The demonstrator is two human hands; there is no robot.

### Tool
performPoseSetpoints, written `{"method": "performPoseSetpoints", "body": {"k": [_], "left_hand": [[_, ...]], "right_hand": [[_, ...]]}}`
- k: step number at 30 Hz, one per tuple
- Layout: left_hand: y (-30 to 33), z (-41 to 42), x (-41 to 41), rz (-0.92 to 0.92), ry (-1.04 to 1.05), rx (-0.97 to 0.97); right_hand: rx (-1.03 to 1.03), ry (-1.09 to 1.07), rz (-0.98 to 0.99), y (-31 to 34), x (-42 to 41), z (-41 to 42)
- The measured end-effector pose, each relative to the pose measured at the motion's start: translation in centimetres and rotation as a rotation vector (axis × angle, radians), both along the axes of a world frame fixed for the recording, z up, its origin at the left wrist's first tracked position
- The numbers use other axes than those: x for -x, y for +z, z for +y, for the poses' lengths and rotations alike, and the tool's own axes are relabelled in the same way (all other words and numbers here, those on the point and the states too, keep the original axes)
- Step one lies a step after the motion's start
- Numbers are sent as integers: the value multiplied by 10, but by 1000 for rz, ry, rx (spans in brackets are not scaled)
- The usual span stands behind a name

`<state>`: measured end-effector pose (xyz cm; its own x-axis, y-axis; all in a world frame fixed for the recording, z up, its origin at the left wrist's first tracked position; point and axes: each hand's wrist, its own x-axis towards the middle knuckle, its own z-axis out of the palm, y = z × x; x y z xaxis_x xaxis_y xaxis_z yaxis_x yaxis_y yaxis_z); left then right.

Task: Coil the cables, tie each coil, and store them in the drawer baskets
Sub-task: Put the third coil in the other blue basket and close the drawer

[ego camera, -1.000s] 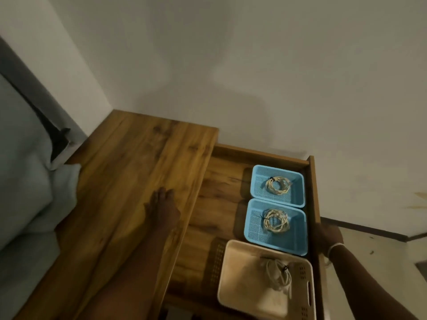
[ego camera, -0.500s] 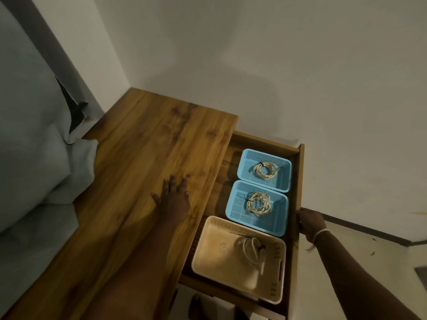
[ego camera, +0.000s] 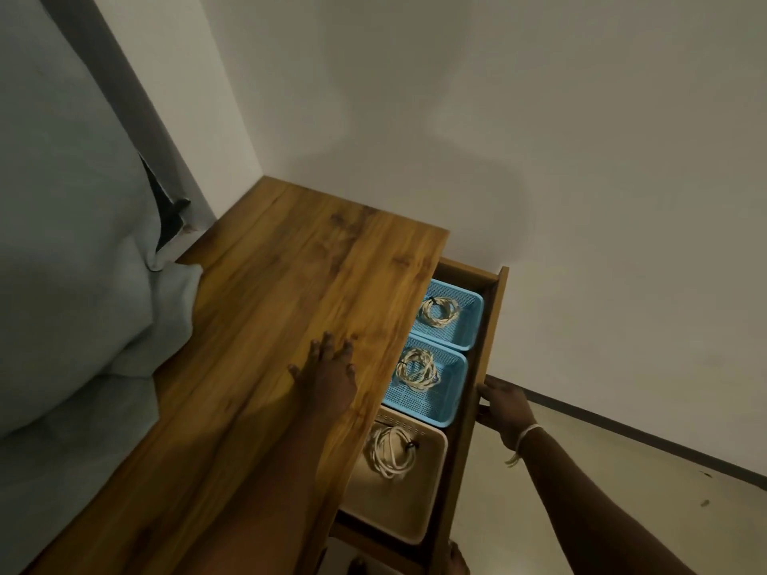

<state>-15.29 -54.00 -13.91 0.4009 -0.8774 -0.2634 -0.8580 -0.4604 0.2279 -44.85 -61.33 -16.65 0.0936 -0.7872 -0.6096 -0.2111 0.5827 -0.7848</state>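
The wooden drawer (ego camera: 483, 350) stands partly open under the table top. It holds a far blue basket (ego camera: 469, 325) with a tied beige cable coil (ego camera: 440, 311), a near blue basket (ego camera: 450, 402) with a second tied coil (ego camera: 416, 369), and a beige basket (ego camera: 419, 508) with a white cable coil (ego camera: 392, 450). The table top hides the baskets' left parts. My left hand (ego camera: 330, 377) lies flat, fingers spread, on the table top. My right hand (ego camera: 504, 408) presses against the drawer's front panel, fingers on its top edge.
The wooden table top (ego camera: 257, 346) runs into the wall corner. A grey-blue cushion or bedding (ego camera: 70, 284) lies along its left side. Pale floor (ego camera: 581, 491) with a dark skirting line lies to the right of the drawer. My toes (ego camera: 456, 560) show below the drawer.
The drawer has slid inward, so the table top now covers more of the baskets. My right hand has followed the front panel. My left hand has stayed flat on the table top.
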Motion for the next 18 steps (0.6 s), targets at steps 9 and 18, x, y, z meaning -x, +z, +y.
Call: {"method": "performPoseSetpoints", "body": {"k": [9, 18], "left_hand": [[1, -2, 1, 12, 13, -14], [2, -3, 1, 27, 39, -24]], "right_hand": [[-82, 79, -194, 11, -63, -7], [-115, 173, -301, 16, -109, -15]]}}
